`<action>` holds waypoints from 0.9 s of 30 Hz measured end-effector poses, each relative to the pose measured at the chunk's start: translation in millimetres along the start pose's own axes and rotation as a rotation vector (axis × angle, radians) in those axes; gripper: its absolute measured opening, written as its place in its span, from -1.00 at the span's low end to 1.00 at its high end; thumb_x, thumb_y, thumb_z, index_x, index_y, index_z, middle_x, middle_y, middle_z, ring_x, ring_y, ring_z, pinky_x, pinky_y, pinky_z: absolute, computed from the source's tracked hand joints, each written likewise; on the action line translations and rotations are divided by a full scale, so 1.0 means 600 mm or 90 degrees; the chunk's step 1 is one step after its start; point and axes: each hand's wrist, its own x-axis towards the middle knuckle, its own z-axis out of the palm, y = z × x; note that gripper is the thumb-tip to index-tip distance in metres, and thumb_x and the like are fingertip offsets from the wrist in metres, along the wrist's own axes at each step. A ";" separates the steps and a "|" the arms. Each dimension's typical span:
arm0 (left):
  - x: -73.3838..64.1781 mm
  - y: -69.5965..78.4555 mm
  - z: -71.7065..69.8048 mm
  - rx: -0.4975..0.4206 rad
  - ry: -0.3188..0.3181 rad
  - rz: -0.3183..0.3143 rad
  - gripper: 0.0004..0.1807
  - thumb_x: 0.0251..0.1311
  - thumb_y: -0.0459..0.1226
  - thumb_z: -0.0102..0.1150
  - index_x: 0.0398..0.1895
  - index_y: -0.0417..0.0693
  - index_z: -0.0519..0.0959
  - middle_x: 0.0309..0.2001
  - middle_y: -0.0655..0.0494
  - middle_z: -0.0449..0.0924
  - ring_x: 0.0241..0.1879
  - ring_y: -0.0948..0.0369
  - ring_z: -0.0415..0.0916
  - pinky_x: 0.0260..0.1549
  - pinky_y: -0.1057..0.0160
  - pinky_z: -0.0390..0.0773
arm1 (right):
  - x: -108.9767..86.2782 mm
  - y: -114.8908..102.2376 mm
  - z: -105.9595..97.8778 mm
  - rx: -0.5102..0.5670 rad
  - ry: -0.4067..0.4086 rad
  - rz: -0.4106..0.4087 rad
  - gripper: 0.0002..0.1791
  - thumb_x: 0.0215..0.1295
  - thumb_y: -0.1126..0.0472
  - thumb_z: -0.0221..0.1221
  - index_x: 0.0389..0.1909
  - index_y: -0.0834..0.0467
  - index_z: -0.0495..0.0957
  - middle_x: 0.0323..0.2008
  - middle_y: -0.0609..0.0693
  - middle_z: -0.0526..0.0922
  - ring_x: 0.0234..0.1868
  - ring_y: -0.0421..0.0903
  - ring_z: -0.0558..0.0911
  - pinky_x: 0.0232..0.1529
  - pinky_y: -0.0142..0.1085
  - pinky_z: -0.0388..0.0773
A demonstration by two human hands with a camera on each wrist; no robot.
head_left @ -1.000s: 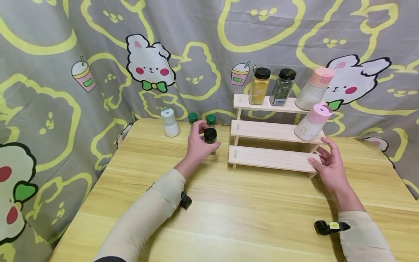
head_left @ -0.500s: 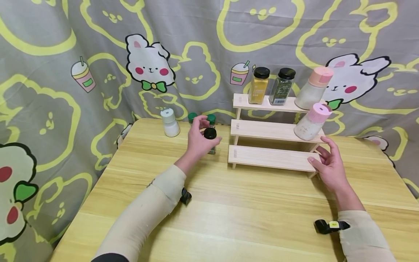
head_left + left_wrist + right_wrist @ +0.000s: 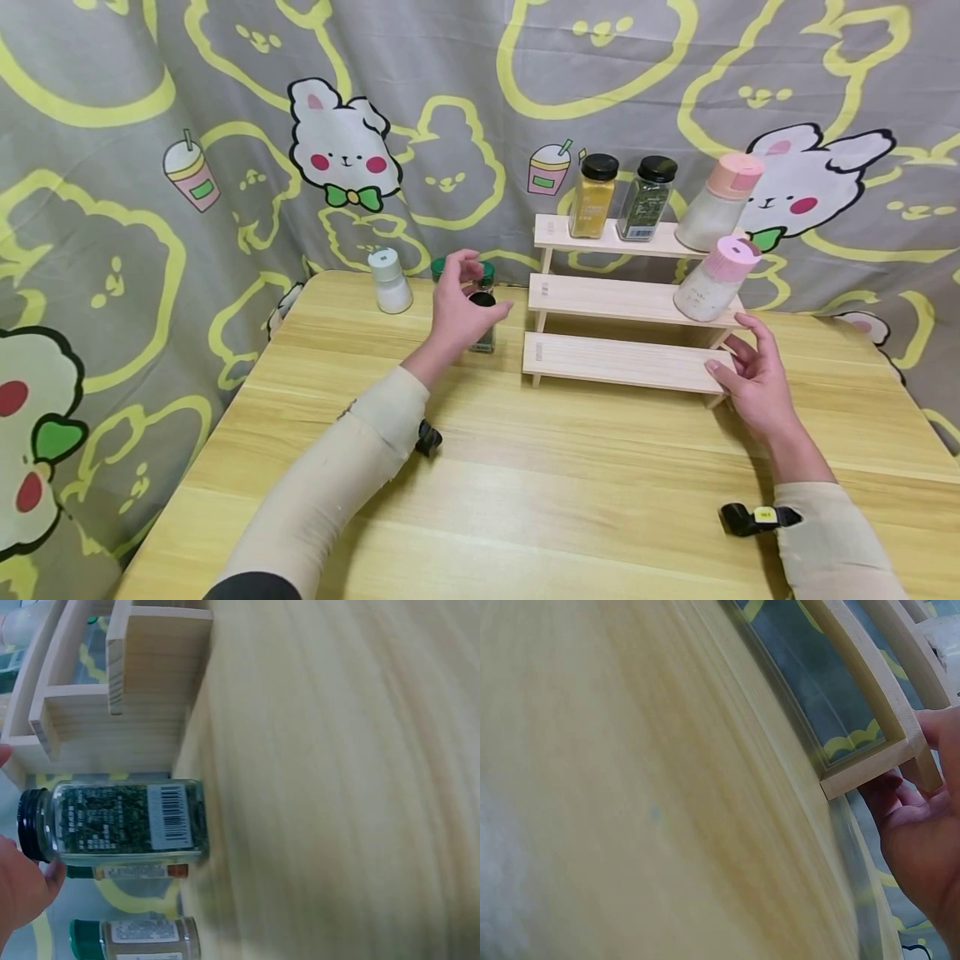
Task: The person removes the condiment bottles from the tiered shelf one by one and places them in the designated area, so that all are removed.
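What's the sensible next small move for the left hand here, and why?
Probably close the left hand around the black cap of the green-herb jar: the jar is upright, but the thumb appears spread clear of the cap. The right hand grips the three-tier wooden rack, whose top tier holds two other black-capped jars.

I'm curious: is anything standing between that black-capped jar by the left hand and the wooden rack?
Nothing visible stands on the table between the jar and the wooden rack. Only the left hand is there, its thumb out on the rack side near the cap. Two green-capped jars stand behind the jar, off that path.
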 end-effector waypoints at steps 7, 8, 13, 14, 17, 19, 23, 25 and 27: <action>0.013 0.018 0.006 -0.004 0.011 0.019 -0.15 -0.19 -0.41 0.60 0.21 -0.07 0.33 0.01 -0.12 0.47 0.08 -0.04 0.42 0.15 0.02 0.48 | 0.001 0.001 0.000 -0.001 0.004 0.002 -0.13 0.21 0.77 -0.01 0.47 0.07 0.16 0.14 0.11 0.55 -0.05 -0.14 0.66 -0.24 -0.41 0.65; 0.015 0.021 0.007 0.002 0.012 0.022 -0.15 -0.19 -0.41 0.60 0.21 -0.07 0.33 0.01 -0.08 0.48 0.08 -0.02 0.43 0.15 0.05 0.48 | 0.000 0.001 0.000 -0.001 0.004 0.002 -0.13 0.21 0.77 -0.01 0.47 0.07 0.16 0.14 0.10 0.55 -0.05 -0.14 0.66 -0.24 -0.41 0.65; 0.019 0.037 0.018 0.018 0.009 0.037 -0.17 -0.16 -0.37 0.61 0.22 -0.06 0.33 0.00 0.10 0.48 0.07 0.13 0.45 0.15 0.17 0.47 | 0.000 0.000 0.000 0.001 0.005 0.003 -0.13 0.21 0.77 -0.01 0.47 0.07 0.16 0.14 0.10 0.56 -0.04 -0.14 0.66 -0.22 -0.41 0.65; 0.020 0.040 0.021 0.013 0.006 0.040 -0.17 -0.17 -0.37 0.61 0.22 -0.05 0.34 0.00 0.11 0.48 0.07 0.15 0.45 0.15 0.20 0.47 | 0.000 0.000 0.000 0.000 0.004 0.003 -0.13 0.21 0.77 -0.01 0.47 0.07 0.16 0.14 0.09 0.56 -0.04 -0.14 0.65 -0.22 -0.41 0.65; 0.020 0.049 0.032 -0.001 -0.001 0.046 -0.16 -0.19 -0.38 0.62 0.21 -0.04 0.34 -0.02 0.13 0.48 0.04 0.21 0.45 0.15 0.26 0.46 | 0.000 0.000 0.000 0.000 0.004 0.005 -0.13 0.21 0.77 -0.02 0.47 0.07 0.16 0.13 0.04 0.57 -0.04 -0.14 0.65 -0.22 -0.41 0.65; 0.020 0.055 0.041 -0.014 -0.008 0.050 -0.16 -0.20 -0.39 0.62 0.21 -0.03 0.35 -0.03 0.12 0.48 0.02 0.23 0.46 0.15 0.27 0.46 | 0.000 0.000 0.000 -0.001 0.005 0.005 -0.13 0.22 0.77 -0.02 0.47 0.07 0.15 0.12 0.01 0.58 -0.05 -0.15 0.66 -0.23 -0.41 0.65; 0.019 0.065 0.058 -0.030 -0.027 0.061 -0.16 -0.18 -0.40 0.61 0.21 -0.04 0.34 -0.03 0.11 0.47 0.02 0.23 0.45 0.16 0.24 0.46 | 0.000 0.000 -0.001 -0.004 0.008 0.004 -0.13 0.22 0.77 -0.02 0.47 0.07 0.16 0.11 -0.01 0.59 -0.06 -0.15 0.66 -0.25 -0.42 0.65; 0.018 0.070 0.066 -0.033 -0.035 0.069 -0.17 -0.17 -0.39 0.61 0.22 -0.08 0.34 -0.02 0.08 0.47 0.02 0.21 0.45 0.16 0.23 0.46 | 0.000 0.001 -0.001 -0.007 0.008 0.004 -0.13 0.22 0.77 -0.02 0.47 0.06 0.16 0.11 -0.01 0.59 -0.06 -0.15 0.66 -0.25 -0.42 0.65; 0.017 0.074 0.074 -0.037 -0.048 0.070 -0.16 -0.16 -0.39 0.60 0.23 -0.11 0.32 -0.01 0.03 0.47 0.04 0.17 0.46 0.16 0.25 0.46 | 0.001 0.000 -0.001 -0.008 0.007 0.004 -0.13 0.22 0.77 -0.02 0.47 0.06 0.16 0.11 -0.01 0.58 -0.06 -0.16 0.66 -0.25 -0.42 0.65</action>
